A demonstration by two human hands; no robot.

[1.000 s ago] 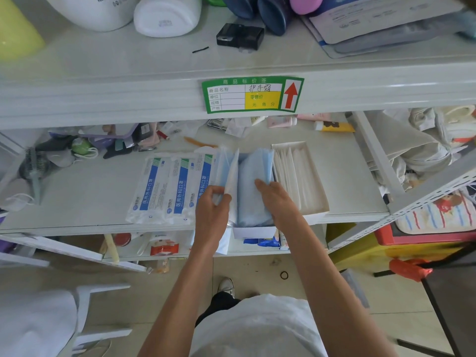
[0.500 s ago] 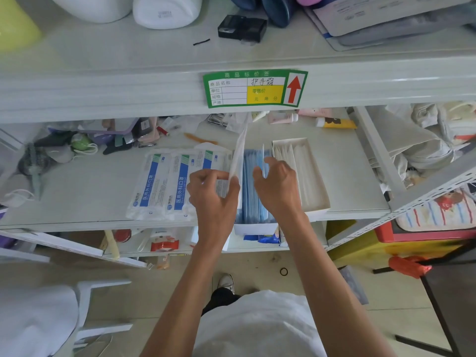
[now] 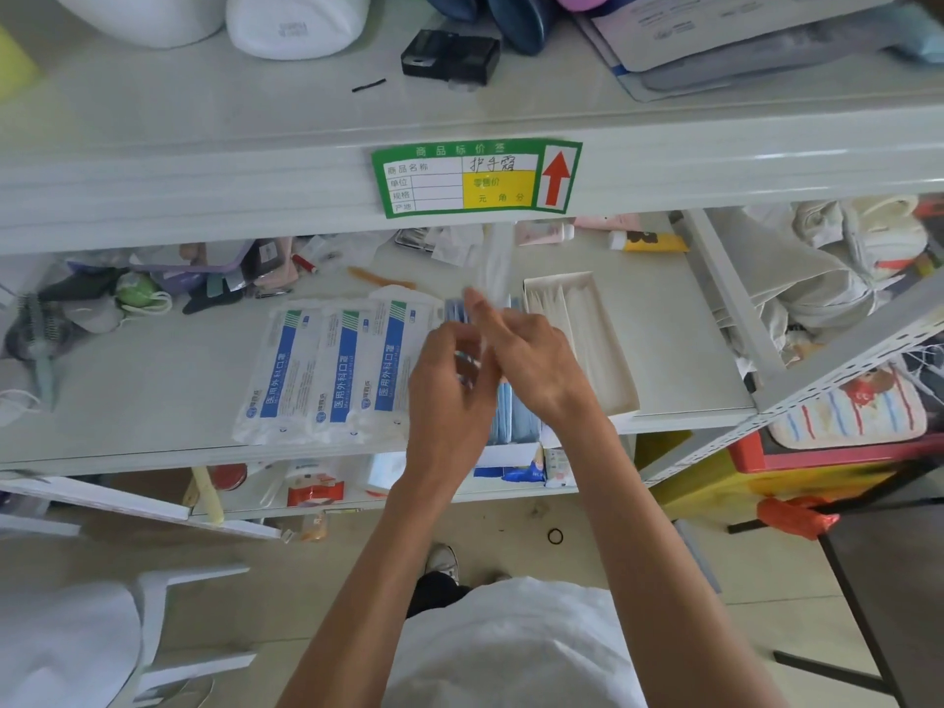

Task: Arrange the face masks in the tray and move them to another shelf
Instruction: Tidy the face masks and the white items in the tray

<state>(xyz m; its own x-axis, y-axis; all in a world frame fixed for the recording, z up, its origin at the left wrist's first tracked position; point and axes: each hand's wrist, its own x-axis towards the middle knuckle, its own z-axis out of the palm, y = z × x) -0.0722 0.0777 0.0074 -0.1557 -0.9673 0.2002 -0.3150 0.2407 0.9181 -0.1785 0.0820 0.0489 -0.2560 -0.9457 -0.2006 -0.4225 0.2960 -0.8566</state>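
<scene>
Nearest the camera: both forearms reach forward over the middle shelf [image 3: 153,442]. Left hand [image 3: 449,380] is curled narrow; something thin and pale shows between its fingers, too blurred to identify. Right hand [image 3: 531,360] lies just beside it, fingers partly closed, index finger extended; a pale upright packet [image 3: 494,263] rises beyond its fingertips, motion-blurred. Cannot tell whether the right hand pinches it.

Under the hands: tray [image 3: 516,449] at the shelf's front lip, blue face masks [image 3: 511,416] standing on edge inside. Judgement: edgewise stacking lets more fit and keeps the row tidy; hands meet above it to part the row and slot another piece in. Arranging step, not finished.

Left of the tray: three sealed mask packs [image 3: 337,370] lying flat, overlapped, likely waiting their turn. Right: white box [image 3: 613,370] of pale strips, touching the tray side.

Farther: shelf-edge price label [image 3: 475,178] with red arrow. Transfer to another shelf not yet begun.
</scene>
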